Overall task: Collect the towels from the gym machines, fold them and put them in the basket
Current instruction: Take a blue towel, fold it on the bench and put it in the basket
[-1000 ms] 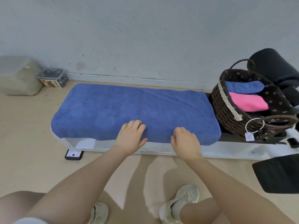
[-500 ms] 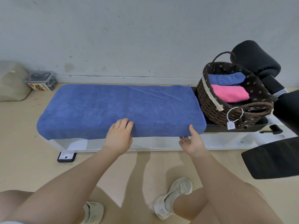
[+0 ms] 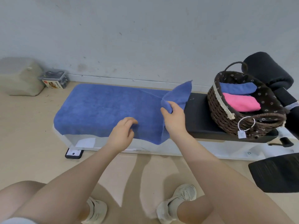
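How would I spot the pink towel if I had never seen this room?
Find the long bench along the wall, with a big blue towel over its left part. On its bare black right end stands a dark wicker basket. Two folded towels lie inside: the pink towel is the nearer one, in front of a folded blue towel.

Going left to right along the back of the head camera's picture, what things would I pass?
Beige bag → clear plastic box → blue towel spread on the bench → bare black bench pad → wicker basket holding folded towels → black roller pad.
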